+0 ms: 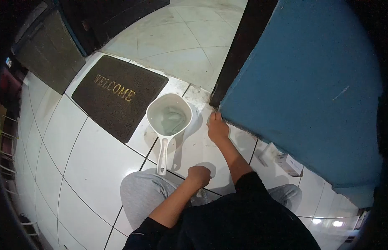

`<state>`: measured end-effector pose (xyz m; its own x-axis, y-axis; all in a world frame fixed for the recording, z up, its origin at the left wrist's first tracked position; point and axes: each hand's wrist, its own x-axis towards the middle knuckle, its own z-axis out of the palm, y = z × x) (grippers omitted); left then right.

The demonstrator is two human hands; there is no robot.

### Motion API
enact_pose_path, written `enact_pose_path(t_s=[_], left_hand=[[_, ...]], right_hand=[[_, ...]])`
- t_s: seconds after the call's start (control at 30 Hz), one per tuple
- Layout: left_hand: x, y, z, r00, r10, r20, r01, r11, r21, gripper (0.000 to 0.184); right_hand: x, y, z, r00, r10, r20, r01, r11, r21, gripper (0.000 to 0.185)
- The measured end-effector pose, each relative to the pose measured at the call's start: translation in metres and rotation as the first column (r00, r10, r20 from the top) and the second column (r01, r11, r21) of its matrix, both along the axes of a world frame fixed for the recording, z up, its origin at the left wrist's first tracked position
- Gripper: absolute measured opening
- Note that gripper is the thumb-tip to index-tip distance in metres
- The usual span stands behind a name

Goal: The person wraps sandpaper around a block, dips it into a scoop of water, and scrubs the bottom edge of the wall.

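My right hand (pixel 218 127) reaches to the foot of the blue wall (pixel 302 83), by the dark door frame. Its fingers are bent closed against that corner, and whatever they may hold is hidden. Low over the white tiles, close to my knee, my left hand (pixel 199 176) is closed in a fist, its inside out of sight. To the left of both hands stands a white plastic water dipper (pixel 164 154), its handle towards me. Something pale grey-green lies in it; I cannot tell whether it is a cloth or only water. Neither hand touches the dipper.
A dark doormat (pixel 119 98) lettered WELCOME lies left of the dipper, before the doorway. On my right, along the wall, are a small white box (pixel 290 164) and a whitish item (pixel 269 153) beside it. My bent knees frame the near floor.
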<state>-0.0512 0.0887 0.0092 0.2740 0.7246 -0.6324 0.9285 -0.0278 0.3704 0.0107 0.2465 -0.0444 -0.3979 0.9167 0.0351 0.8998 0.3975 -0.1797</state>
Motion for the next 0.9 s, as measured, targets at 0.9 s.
enact_pose_path(t_s=[0.9], left_hand=[[0.004, -0.003, 0.004, 0.998, 0.01, 0.06, -0.013, 0.999, 0.047, 0.035]], right_hand=[[0.058, -0.08, 0.016, 0.927, -0.363, 0.098, 0.368, 0.929, -0.038, 0.054]])
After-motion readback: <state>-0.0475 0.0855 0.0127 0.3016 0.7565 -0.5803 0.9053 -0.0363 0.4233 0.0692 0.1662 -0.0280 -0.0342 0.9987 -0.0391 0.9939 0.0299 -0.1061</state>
